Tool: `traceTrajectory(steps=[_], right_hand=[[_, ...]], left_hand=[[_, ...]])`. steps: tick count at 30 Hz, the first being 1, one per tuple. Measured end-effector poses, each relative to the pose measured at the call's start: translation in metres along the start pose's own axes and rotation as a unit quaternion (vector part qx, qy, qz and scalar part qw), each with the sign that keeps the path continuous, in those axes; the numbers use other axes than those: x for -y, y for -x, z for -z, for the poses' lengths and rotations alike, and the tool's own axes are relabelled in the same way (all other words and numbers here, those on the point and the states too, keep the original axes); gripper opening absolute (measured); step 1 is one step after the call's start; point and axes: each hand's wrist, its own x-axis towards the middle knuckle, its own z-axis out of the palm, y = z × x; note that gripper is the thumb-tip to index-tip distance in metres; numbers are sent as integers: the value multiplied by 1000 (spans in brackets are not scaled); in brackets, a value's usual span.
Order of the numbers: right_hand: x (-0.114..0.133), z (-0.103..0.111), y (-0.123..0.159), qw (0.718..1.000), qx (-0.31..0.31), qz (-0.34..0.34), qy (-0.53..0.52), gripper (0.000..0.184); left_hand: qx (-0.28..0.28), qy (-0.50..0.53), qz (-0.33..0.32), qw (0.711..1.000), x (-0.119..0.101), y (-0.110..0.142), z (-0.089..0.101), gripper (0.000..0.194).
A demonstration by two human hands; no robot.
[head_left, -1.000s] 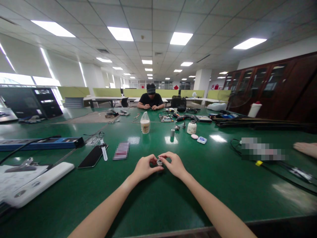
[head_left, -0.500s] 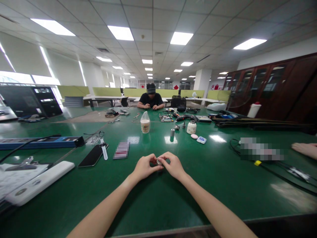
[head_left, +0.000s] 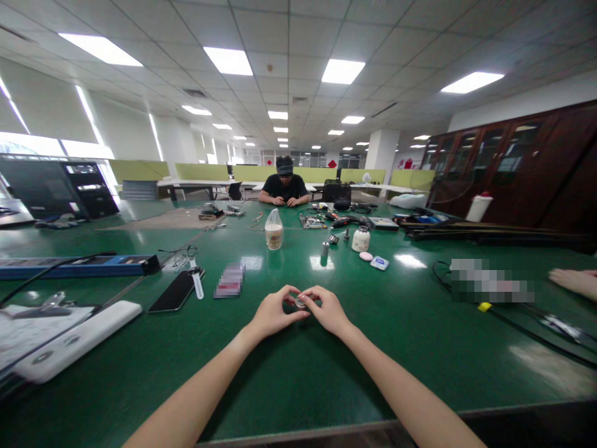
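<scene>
- Left hand [head_left: 270, 315] fingers have shifted slightly since the earlier frame, their arch a little higher over the small metal part [head_left: 300, 302]; the right hand [head_left: 329, 311] has barely moved.
- The metal part sits between the two sets of fingertips, its ringed top partly showing, so it seems to be under two-handed control, with only a small adjustment of grip.
- Left thumb and forefinger curve round the near and far sides of the part, pinching it; the other left fingers are bent, mostly hidden.
- Right thumb and forefinger close on it from the right; which fingertip presses hardest, I cannot tell.
- Whether the part touches the green table [head_left: 298, 379] is hidden by the fingers.
- Beyond the fingertips, slightly right, a metal cylinder [head_left: 324, 249] stands upright; the jar [head_left: 360, 239] and pink disc [head_left: 365, 256] lie further right.
- Left of the fingers are a phone [head_left: 171, 294] and a watch [head_left: 198, 286]; another person's hand [head_left: 576, 282] rests well off to the right.
</scene>
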Motion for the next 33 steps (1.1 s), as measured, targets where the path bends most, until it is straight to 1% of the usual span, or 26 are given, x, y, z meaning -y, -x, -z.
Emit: traceTrajectory(steps=[2, 5, 7, 11, 15, 17, 19, 21, 22, 23, 24, 26, 28, 29, 31, 33], right_hand=[[-3, -1, -1, 999, -8, -8, -32, 24], [-7, -2, -2, 994, -34, -40, -96, 30], [-10, -2, -2, 991, -47, -61, -110, 33], [-10, 0, -1, 994, -55, -62, -74, 28], [-6, 2, 0, 995, -74, -53, -45, 28], [-5, 3, 0, 994, -85, -56, -39, 29], [-4, 4, 0, 993, -89, -63, -35, 29], [-4, 4, 0, 993, -86, -69, -30, 27], [-5, 4, 0, 994, -85, -71, -25, 26], [-5, 4, -1, 994, -84, -73, -19, 24], [-5, 4, -1, 994, -84, -73, -13, 21], [-5, 4, -1, 994, -85, -74, 1, 14], [-5, 4, 0, 994, -83, -73, 11, 10], [-4, 5, 0, 994, -82, -71, 15, 9], [-3, 5, 0, 994, -79, -68, 21, 9], [-2, 6, 0, 994, -78, -68, 25, 9]], left_hand=[[-26, -1, 0, 1000, -2, -1, 0, 50], [-60, -4, 4, 998, -3, -4, 0, 39], [-74, -15, 0, 997, -2, -5, 0, 32], [-96, -49, -38, 993, 0, -4, -2, 22], [-116, -59, -67, 989, -3, -3, -5, 20], [-138, -65, -70, 986, -4, -4, -4, 21], [-177, -83, -58, 979, -1, -7, 1, 24], [-218, -121, -25, 968, 7, -9, 8, 27], [-230, -145, -3, 962, 13, -9, 12, 29], [-229, -173, 22, 958, 21, -10, 17, 30], [-213, -200, 47, 955, 28, -10, 21, 30], [-157, -242, 102, 952, 44, -9, 27, 29], [-106, -249, 158, 950, 56, -9, 29, 30], [-91, -245, 178, 949, 61, -9, 30, 30], [-86, -238, 191, 948, 63, -9, 28, 32], [-97, -235, 169, 952, 58, -9, 26, 32]])
